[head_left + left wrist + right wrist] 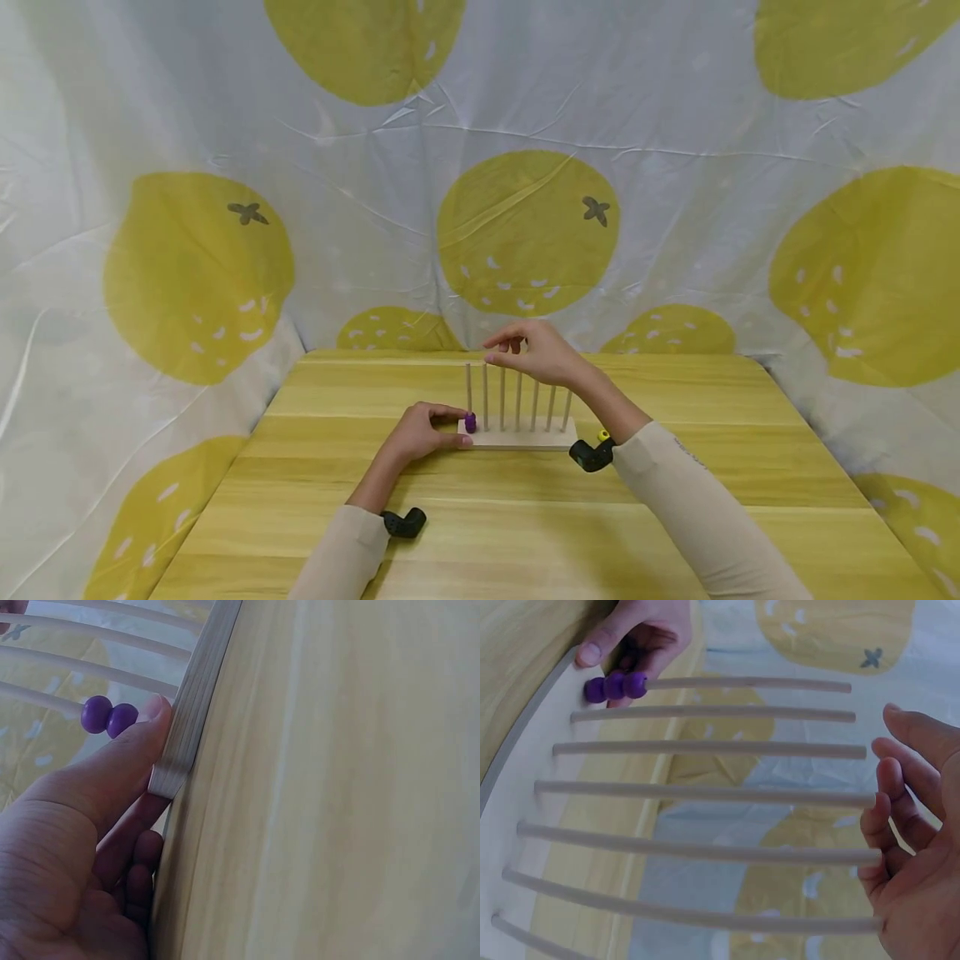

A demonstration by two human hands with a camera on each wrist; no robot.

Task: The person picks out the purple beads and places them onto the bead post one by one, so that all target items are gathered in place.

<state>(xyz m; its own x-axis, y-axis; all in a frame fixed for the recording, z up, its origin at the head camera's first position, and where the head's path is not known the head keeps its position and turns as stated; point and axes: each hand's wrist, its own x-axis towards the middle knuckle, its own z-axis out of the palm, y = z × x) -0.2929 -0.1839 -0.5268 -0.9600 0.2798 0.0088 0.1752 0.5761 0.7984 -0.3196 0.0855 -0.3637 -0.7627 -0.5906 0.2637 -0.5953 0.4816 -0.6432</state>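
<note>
Low in the centre of my head view, my left hand [420,432] grips the left end of a pale, flat wooden base [517,437] on the yellow wood-grain desk [510,533], beside three round purple beads [470,422] stacked at the foot of the leftmost of seven thin upright wooden rods [518,400]. Above them, my right hand [540,354] hovers by the rod tops — fingers loosely bent and free.

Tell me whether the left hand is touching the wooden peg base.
Touching: the left wrist view shows the left hand holding one end of the wooden peg base, thumb against it.
</note>
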